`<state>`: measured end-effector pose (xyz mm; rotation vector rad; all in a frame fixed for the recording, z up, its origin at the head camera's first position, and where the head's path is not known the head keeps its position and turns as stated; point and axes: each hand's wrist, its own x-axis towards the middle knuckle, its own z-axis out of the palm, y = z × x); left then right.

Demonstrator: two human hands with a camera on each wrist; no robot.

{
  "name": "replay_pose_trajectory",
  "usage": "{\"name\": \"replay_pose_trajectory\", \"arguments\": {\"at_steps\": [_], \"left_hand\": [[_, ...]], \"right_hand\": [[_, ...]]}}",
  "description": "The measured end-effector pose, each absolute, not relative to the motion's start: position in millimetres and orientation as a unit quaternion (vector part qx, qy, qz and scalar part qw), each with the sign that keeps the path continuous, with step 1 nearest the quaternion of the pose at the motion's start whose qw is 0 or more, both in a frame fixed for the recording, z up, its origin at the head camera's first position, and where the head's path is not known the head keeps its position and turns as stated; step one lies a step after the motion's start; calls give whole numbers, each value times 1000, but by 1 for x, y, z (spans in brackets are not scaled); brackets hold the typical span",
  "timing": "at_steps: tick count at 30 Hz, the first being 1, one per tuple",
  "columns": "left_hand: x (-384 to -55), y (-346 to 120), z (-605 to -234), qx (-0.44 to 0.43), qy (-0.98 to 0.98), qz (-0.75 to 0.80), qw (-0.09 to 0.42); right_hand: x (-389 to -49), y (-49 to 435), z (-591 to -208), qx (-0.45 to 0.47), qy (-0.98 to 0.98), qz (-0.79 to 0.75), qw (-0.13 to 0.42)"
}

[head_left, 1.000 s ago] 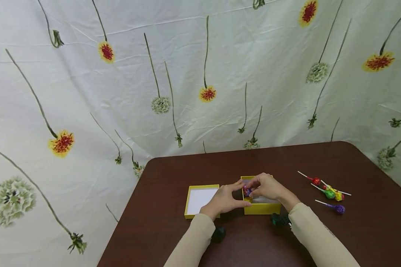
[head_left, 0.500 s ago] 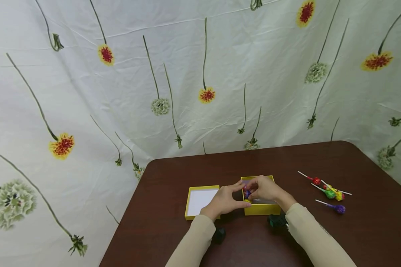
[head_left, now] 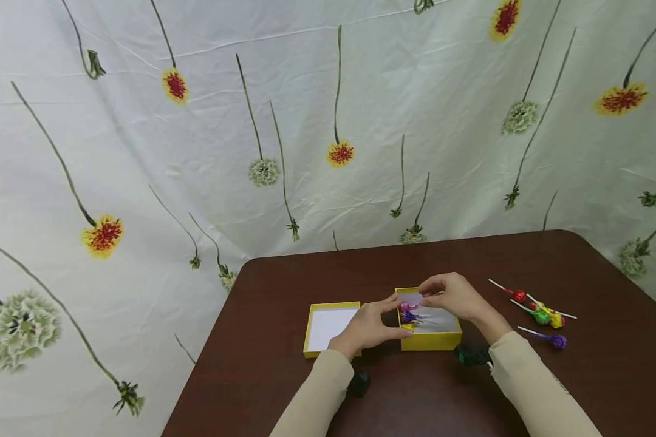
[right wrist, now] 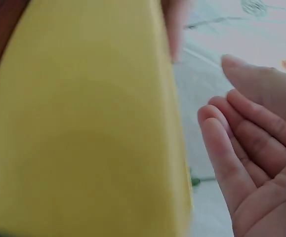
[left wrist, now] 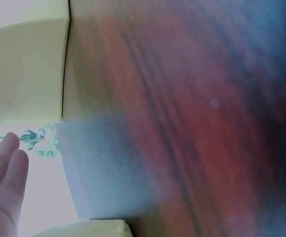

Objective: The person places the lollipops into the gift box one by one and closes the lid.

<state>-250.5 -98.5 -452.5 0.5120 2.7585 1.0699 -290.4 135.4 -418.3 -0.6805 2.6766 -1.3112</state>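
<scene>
Best room is inside the yellow box, right of the wrapped lollipops crowding its left end, though the right hand blocks the back right corner from overhead. Left hand plugs most of the gap toward the lid. Behind the box, plenty of surface before the floral curtain. Right side's tighter: sleeve, then loose lollipops.

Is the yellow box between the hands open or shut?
Open. Lollipops show inside the yellow box, and what looks like its lid lies apart, left of it.
</scene>
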Motion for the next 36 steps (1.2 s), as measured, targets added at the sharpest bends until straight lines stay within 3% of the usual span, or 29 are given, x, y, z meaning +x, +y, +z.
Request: {"name": "replay_pose_trajectory", "arguments": {"at_steps": [17,26,36], "left_hand": [[-253,-98,-448,168,920,347,70],[-251,-99,-450,167,918,352,71],[-248,-100,-450,164,917,355,75]], "right_hand": [[-297,248,-439,-68,886,-459,-5],[-297,275,-457,-18,906,-420,-48],[-301,289,-466,-2,917,-395,-51]]}}
